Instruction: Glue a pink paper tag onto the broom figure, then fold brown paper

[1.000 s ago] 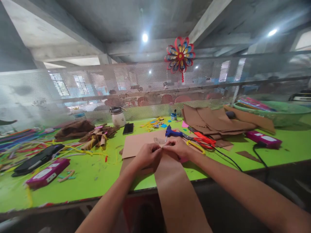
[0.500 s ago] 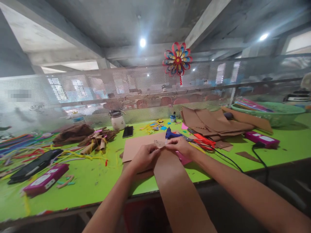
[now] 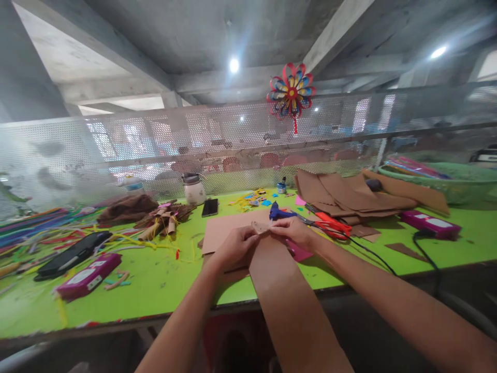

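A long strip of brown kraft paper (image 3: 289, 290) runs from my hands down over the table's front edge toward me. My left hand (image 3: 237, 245) pinches the left corner of its far end. At the right corner, my right hand (image 3: 293, 231) grips the same end between thumb and fingers. The far end looks folded or curled over between the hands. Beneath and behind lies a flat sheet of cardboard (image 3: 219, 233). Just beyond my right fingers lie a blue glue gun (image 3: 277, 211) and red-handled scissors (image 3: 332, 224).
Stacked brown paper sheets (image 3: 345, 194) lie at the back right, near a green basket (image 3: 458, 181). Purple power boxes sit on the left (image 3: 90, 275) and right (image 3: 430, 224). A black phone (image 3: 210, 207), a jar (image 3: 193, 189) and coloured pipe cleaners (image 3: 42, 228) are also on the green table.
The whole view has shifted slightly, so things sit a little farther right. Both hands keep hold of the strip's far end in nearly the same pose.
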The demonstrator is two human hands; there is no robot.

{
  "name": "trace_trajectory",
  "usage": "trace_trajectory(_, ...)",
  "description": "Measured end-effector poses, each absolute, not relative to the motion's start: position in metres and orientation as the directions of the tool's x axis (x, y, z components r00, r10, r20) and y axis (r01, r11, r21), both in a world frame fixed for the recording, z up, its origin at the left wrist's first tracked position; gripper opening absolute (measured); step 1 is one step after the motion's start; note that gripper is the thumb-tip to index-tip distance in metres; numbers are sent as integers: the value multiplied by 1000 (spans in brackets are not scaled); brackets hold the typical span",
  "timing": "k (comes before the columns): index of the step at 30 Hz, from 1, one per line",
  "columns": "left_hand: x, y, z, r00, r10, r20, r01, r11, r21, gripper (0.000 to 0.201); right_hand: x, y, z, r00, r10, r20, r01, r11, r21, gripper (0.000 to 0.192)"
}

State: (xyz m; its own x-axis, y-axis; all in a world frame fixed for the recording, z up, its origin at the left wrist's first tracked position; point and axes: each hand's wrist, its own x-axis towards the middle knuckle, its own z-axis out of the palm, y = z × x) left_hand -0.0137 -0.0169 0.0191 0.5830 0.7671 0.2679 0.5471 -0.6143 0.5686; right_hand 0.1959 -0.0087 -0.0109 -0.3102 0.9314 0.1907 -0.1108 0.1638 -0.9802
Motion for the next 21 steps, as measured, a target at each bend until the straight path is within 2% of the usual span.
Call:
trace_trajectory(8,-20,-18,20,507,823,256,621,-554,553,31,200,-5,-11,-200,959,202,-76,190,-979,34)
trace_trajectory(17,-21,-21,29,543,801,251,617,-584,528,33,205,-1,-16,-278,945,173,-146,137,-980,31)
trace_trajectory(21,-23,-16,27,535,812,232,582,-554,595,33,206,2,-18,-265,953,147,-172,104,-980,31)
